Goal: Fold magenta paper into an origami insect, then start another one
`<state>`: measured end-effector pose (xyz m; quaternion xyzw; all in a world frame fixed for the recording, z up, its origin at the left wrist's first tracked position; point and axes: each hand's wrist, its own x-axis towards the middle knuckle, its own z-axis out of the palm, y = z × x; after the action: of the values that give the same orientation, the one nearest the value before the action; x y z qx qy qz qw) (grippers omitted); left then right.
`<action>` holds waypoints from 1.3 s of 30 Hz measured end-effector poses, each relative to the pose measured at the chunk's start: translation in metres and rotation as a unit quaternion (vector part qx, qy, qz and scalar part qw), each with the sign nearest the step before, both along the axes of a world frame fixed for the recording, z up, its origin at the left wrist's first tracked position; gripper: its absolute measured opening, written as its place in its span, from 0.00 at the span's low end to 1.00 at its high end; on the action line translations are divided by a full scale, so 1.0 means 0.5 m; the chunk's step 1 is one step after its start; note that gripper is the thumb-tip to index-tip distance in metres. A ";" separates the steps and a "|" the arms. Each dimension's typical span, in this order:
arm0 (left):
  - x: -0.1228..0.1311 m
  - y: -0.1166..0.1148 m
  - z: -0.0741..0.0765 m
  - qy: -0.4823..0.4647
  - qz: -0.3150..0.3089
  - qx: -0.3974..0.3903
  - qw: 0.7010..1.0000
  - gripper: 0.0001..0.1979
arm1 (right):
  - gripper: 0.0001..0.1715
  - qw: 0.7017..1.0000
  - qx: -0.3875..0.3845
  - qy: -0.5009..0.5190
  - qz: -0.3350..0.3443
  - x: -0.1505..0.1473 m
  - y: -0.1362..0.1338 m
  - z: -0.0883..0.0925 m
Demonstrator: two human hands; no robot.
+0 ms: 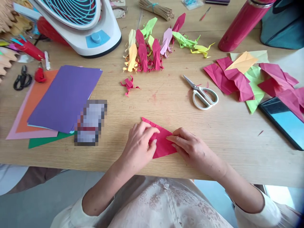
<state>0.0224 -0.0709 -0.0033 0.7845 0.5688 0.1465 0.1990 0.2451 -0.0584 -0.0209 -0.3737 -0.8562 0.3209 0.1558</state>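
Observation:
A folded sheet of red origami paper (163, 142) lies on the wooden table (114, 155) near its front edge, between my two hands. My left hand (142, 139) rests over the paper's left side, thumb and index finger apart; its other fingers are partly hidden. On the paper's right edge, my right hand (187, 144) pinches with fingers and thumb close together. Beyond my hands lies a small red origami figure (129, 85) with thin limbs. White-handled scissors (201, 95) lie to its right, blades pointing away to the left.
Several folded paper figures (143, 56) stand at the back. A fan (95, 38) and stacked coloured paper (64, 98) occupy the left, with a blurred phone-like object (91, 123) beside them. Creased papers (237, 79), a phone (282, 118) and a red bottle (244, 25) are at right.

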 end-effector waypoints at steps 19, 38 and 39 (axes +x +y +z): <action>-0.018 0.044 -0.033 0.130 0.041 -0.074 0.988 0.51 | 0.19 1.000 0.019 -0.004 0.019 0.006 -0.001 -0.016; -0.086 0.060 -0.014 0.178 0.054 -0.161 0.969 0.48 | 0.21 0.998 0.046 -0.001 0.032 0.010 -0.003 -0.019; -0.092 0.063 -0.011 0.177 0.050 -0.162 0.970 0.48 | 0.21 0.998 0.046 -0.001 0.033 0.011 -0.003 -0.019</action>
<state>-0.0233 -0.0391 -0.0090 0.7261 0.6493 -0.0791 0.2119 0.2506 -0.0599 -0.0307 -0.3384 -0.8820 0.2856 0.1613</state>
